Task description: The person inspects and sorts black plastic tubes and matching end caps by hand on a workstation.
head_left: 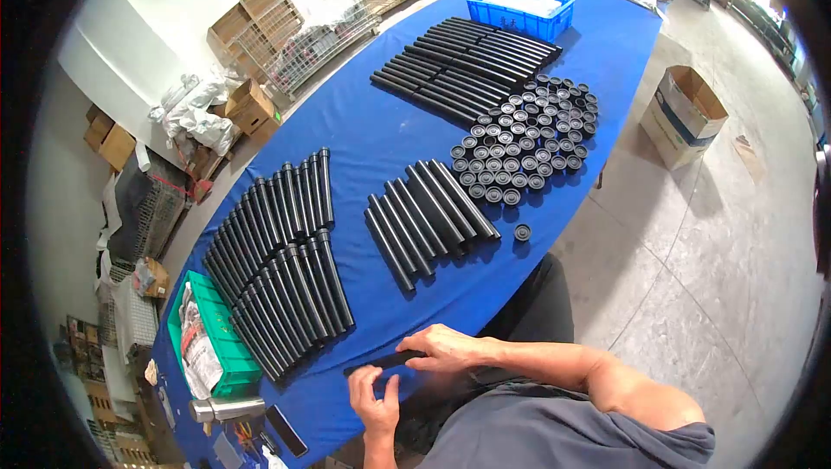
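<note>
Both hands close on one black tube point(385, 360) at the near edge of the blue desk point(372, 136): the left hand point(374, 398) pinches its near end, the right hand point(450, 350) grips the far end. By my reading the work is partly through: dense rows of tubes point(277, 261) lie sorted at the left, a smaller batch point(428, 218) lies in the middle, more point(463, 67) wait farther off beside a cluster of round caps point(524, 144), one cap point(522, 232) apart. Faint marks on the blue bin point(519, 15) cannot be read; the green bin point(212, 348) shows no legible writing.
</note>
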{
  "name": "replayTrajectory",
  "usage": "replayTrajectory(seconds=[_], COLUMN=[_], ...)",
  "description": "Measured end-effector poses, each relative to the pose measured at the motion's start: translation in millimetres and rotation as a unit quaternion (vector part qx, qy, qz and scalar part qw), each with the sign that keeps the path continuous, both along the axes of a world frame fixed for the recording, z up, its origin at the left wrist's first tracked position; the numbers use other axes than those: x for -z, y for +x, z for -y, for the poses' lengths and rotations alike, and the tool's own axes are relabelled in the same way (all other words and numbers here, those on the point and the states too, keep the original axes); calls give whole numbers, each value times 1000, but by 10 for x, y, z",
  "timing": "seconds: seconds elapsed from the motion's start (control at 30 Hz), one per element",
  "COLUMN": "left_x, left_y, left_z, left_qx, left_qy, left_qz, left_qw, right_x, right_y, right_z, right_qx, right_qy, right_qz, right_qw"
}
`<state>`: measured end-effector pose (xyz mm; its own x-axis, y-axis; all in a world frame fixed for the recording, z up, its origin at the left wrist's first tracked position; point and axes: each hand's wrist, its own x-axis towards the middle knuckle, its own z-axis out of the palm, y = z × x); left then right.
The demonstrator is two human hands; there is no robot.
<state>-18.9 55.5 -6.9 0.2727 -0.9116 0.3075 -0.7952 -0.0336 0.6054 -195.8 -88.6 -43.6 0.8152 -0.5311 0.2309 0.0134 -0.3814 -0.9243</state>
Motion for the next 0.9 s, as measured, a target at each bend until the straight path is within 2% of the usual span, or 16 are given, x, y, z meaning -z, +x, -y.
replayTrajectory(seconds=[0.07, 0.1, 0.23, 0.33, 0.47, 0.57, 0.67, 0.87, 0.9], left_x=[-185, -84, 255, 295, 96, -29, -81, -159, -130], left_y=[-56, 22, 173, 212, 153, 136, 144, 115, 131], left_z=[201, 181, 176, 183, 212, 191, 167, 132, 126], left_qx=[62, 92, 84, 74, 37, 46, 70, 94, 93], left_qy=[-73, -19, 83, 52, 55, 70, 73, 107, 118], left_qz=[159, 142, 63, 59, -50, -85, -88, -79, -73], left_qw=[983, 985, 991, 994, 997, 993, 991, 987, 986], right_x=[-70, -37, 50, -38, -242, -190, -91, -126, -15], right_y=[-24, -12, 41, 7, -49, -2, 53, 35, 63], right_z=[-3, -19, -72, -63, 13, 46, 12, -12, -30], right_qx=[-18, -11, -7, -13, -51, -94, -90, -83, -75], right_qy=[3, -14, -40, 14, 115, 137, 135, 147, 117], right_qz=[-25, -10, 8, -11, -10, -24, 37, 10, 66], right_qw=[1000, 1000, 999, 1000, 992, 986, 986, 986, 988])
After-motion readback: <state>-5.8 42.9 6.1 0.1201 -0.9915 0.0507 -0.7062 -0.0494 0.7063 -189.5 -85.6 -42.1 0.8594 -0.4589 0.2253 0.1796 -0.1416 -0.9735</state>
